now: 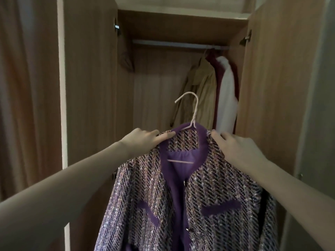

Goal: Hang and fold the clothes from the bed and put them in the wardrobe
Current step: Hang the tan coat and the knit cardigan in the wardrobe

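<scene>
Hanging step: left hand point(143, 140) & right hand point(239, 149) each grip a shoulder of the tweed jacket point(190, 196) on its hanger point(192, 113), hook betw. them, rail point(177, 44) well above, so next lift & hook on.

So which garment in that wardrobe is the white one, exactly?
Look inside the open brown wooden wardrobe, along the metal rail to its right end, where a few clothes hang together. The white garment hangs furthest right, beside a dark red garment and a beige coat; it is the palest.
</scene>
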